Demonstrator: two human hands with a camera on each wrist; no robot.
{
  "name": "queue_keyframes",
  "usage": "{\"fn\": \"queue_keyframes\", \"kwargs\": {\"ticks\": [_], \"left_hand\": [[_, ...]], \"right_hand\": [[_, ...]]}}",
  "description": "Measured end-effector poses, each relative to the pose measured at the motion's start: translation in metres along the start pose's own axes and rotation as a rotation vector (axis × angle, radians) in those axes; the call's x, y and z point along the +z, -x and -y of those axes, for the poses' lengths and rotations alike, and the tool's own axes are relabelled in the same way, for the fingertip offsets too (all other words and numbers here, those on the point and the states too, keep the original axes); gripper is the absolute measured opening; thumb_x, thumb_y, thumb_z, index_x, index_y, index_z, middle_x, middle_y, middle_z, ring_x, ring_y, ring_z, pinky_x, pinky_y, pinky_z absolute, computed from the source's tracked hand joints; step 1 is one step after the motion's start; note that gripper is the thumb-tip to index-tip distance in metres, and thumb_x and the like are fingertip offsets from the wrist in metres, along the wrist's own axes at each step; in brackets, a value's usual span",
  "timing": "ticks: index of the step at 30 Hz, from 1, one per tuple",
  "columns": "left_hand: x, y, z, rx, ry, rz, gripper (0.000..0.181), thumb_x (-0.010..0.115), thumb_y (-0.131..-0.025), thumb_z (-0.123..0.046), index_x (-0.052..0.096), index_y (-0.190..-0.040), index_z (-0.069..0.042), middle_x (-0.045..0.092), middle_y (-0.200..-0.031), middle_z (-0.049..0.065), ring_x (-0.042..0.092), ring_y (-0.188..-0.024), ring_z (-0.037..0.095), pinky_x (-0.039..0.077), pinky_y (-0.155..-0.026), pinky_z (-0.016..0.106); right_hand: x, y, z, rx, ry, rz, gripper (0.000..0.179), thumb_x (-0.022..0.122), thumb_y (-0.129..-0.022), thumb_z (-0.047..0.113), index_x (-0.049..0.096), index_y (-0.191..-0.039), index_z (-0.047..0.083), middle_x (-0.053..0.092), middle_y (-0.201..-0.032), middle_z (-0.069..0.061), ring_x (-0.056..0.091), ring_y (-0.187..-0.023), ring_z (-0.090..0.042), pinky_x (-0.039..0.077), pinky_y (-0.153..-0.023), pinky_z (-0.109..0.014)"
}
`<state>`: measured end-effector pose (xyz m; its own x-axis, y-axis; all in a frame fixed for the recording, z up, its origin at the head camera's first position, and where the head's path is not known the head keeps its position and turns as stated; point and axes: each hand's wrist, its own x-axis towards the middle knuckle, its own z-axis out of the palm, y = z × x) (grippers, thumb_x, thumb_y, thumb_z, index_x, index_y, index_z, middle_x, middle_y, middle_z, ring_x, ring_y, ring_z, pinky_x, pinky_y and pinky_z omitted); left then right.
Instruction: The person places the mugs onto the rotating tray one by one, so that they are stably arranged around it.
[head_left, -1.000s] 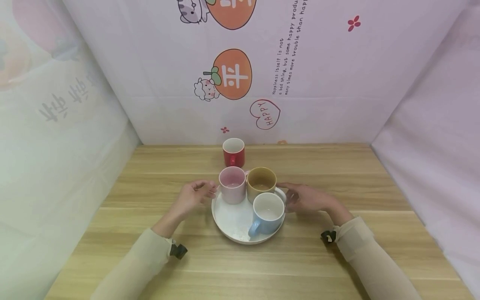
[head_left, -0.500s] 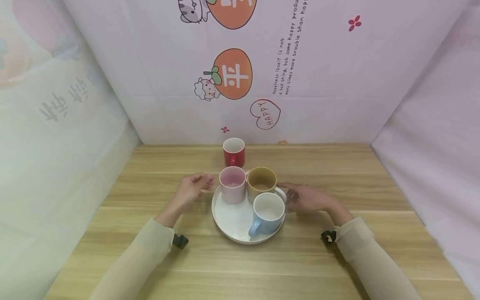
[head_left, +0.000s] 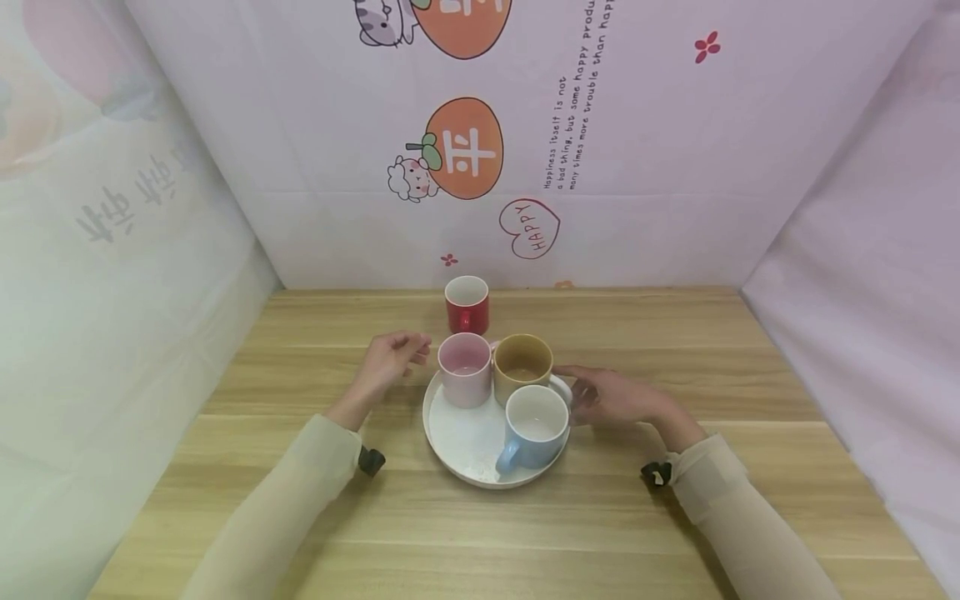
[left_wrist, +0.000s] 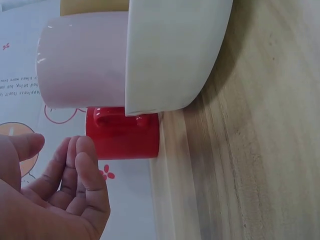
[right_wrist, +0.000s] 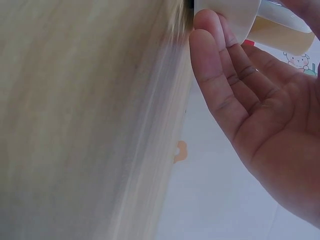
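Note:
A white round dish bears three mugs: a pink mug, a tan mug and a light blue mug. Behind the dish stands a red mug, its handle facing the person. My left hand is just left of the pink mug, fingers loosely curled around nothing; the left wrist view has it apart from the red mug and the dish. At the dish's right side, my right hand has its fingers extended, and in the right wrist view the fingertips touch the dish's side.
The wooden table ends at the back against a printed white cloth. More white cloth hangs on the left and right sides. Each wrist wears a small black device.
My left hand has drawn back from beside the pink mug and moved farther toward the back of the table. The right hand, the dish and the mugs have stayed put.

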<state>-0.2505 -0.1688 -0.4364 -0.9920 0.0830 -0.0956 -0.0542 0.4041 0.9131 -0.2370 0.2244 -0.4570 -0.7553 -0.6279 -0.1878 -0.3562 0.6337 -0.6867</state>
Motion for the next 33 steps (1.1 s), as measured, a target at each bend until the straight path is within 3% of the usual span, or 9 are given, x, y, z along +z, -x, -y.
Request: {"fn": "queue_keyframes", "kwargs": {"ticks": [7, 13, 19, 33], "left_hand": [[0.005, -0.016, -0.003, -0.008, -0.043, -0.013, 0.043, 0.056, -0.101, -0.040, 0.067, -0.123, -0.004, 0.070, -0.118, 0.020, 0.068, -0.107, 0.028, 0.058, -0.092, 0.045], [0.013, -0.033, -0.002, 0.014, -0.085, -0.022, 0.038, 0.059, -0.100, -0.035, 0.069, -0.122, -0.007, 0.072, -0.115, 0.016, 0.069, -0.105, 0.031, 0.058, -0.091, 0.043], [0.018, -0.047, -0.003, -0.003, -0.096, -0.029, 0.040, 0.062, -0.098, -0.038, 0.069, -0.122, -0.007, 0.072, -0.115, 0.016, 0.070, -0.108, 0.033, 0.057, -0.091, 0.041], [0.030, -0.062, -0.005, -0.035, -0.092, -0.053, 0.045, 0.069, -0.092, -0.043, 0.070, -0.121, -0.008, 0.073, -0.117, 0.013, 0.071, -0.104, 0.029, 0.057, -0.095, 0.041]], "right_hand": [[0.001, 0.000, -0.001, 0.007, 0.003, -0.004, 0.083, 0.080, -0.084, 0.034, 0.037, -0.154, 0.023, 0.068, -0.109, -0.003, 0.067, -0.103, -0.019, 0.056, -0.090, -0.034], [0.001, -0.001, -0.002, 0.002, 0.006, -0.001, 0.083, 0.080, -0.084, 0.035, 0.037, -0.154, 0.023, 0.069, -0.110, -0.003, 0.067, -0.104, -0.019, 0.057, -0.091, -0.036], [0.000, 0.000, -0.001, -0.003, 0.003, 0.000, 0.083, 0.080, -0.084, 0.034, 0.036, -0.154, 0.022, 0.069, -0.110, -0.003, 0.067, -0.104, -0.019, 0.057, -0.091, -0.036], [0.001, 0.000, -0.002, -0.019, -0.003, -0.011, 0.081, 0.080, -0.085, 0.026, 0.037, -0.154, 0.021, 0.069, -0.109, -0.004, 0.068, -0.103, -0.022, 0.058, -0.090, -0.040]]}}
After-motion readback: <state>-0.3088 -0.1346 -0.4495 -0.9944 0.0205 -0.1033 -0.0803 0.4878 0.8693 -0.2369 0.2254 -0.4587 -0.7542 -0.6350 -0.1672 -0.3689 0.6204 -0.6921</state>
